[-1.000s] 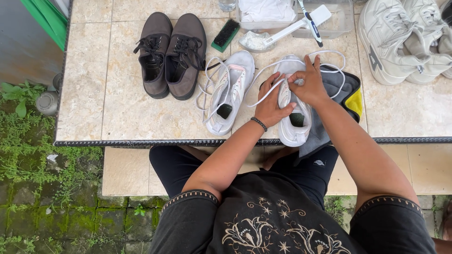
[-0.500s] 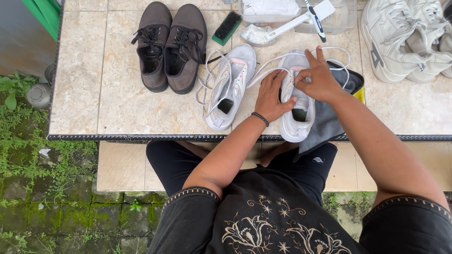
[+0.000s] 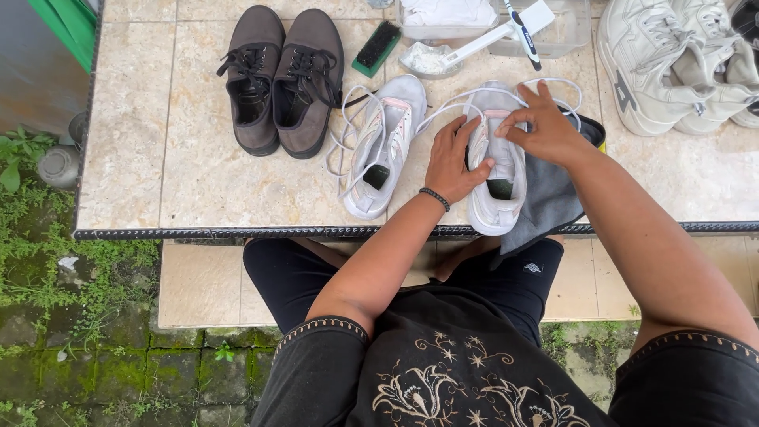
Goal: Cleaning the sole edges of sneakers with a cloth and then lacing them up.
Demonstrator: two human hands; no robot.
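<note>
Both your hands are on the right-hand pale grey-white lace-up sneaker [image 3: 496, 162], at the front edge of the surface [image 3: 182, 158].

Your left hand [image 3: 452, 162] presses its side; your right hand [image 3: 544, 122] pinches the loose white lace [image 3: 474, 95] near the tongue. Lacing looks unfinished: its loose-laced twin [image 3: 383, 150] waits alongside. At the back edge, a clear plastic tub [image 3: 569, 32] holds a white cloth [image 3: 447, 12].

A beige tiled table [image 3: 182, 158] with dark edging stands outdoors in soft daylight. Mossy paving stones [image 3: 103, 372] and weeds [image 3: 32, 229] fill seven to nine o'clock; a green panel [image 3: 75, 24] at eleven.
</note>
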